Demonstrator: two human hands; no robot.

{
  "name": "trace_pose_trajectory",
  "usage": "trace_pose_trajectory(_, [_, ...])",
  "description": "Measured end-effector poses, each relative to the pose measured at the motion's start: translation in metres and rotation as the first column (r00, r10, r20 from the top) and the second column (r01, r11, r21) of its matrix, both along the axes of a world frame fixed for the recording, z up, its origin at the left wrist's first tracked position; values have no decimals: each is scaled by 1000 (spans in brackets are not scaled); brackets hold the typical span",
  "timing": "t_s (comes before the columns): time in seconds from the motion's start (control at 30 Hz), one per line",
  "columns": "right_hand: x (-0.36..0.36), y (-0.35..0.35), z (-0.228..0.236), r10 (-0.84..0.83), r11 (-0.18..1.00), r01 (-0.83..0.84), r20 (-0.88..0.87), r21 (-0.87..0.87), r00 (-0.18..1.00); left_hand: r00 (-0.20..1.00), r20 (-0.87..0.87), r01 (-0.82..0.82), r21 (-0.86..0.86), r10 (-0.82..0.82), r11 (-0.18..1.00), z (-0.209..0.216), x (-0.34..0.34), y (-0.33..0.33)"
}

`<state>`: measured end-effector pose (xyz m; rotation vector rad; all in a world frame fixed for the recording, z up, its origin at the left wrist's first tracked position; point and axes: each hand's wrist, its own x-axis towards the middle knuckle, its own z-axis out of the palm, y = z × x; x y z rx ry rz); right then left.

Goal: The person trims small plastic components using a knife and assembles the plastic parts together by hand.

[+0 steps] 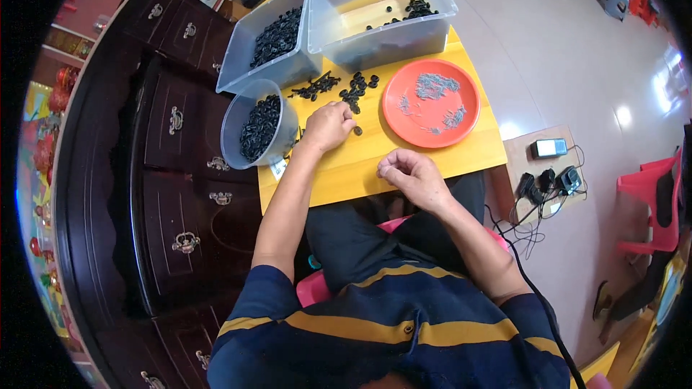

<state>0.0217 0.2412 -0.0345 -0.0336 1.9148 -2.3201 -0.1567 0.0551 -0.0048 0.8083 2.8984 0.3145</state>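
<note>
My left hand (329, 127) rests low over the yellow table, its fingers curled together at the edge of a loose pile of small black round parts (355, 88). One black disc (357, 130) lies just right of its fingertips. What those fingers hold, if anything, is hidden. Over the table's front edge, my right hand (418, 179) has thumb and fingers pressed in a pinch; anything between them is too small to make out. Beyond it sits a red plate (407, 124) with little heaps of thin grey metal pins (437, 86). Longer black pieces (317, 86) lie left of the round ones.
Left on the table are a round clear tub (288, 126) and a rectangular bin (306, 65), both full of black parts. Another clear bin (396, 43) holds fewer. A dark wooden cabinet (173, 194) stands close left; chargers and cables (540, 187) lie on a low stand at right.
</note>
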Motion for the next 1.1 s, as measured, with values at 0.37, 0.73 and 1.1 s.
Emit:
trace_pose_trajectory(0.37, [-1,2,1,-3,999,3,-13,35,1000,1000,-7,10,198,-9,980,2,21,1])
trace_pose_trajectory(0.73, [-6,-2,-2,-328,929,318,-25,-188,944,827,494,-196,701,-267,686,36,90,37])
trace_pose_trajectory(1.1, [5,-5,4,-172,969,190,-121,157,978,980,82,136,391,-181,910,30,52,73])
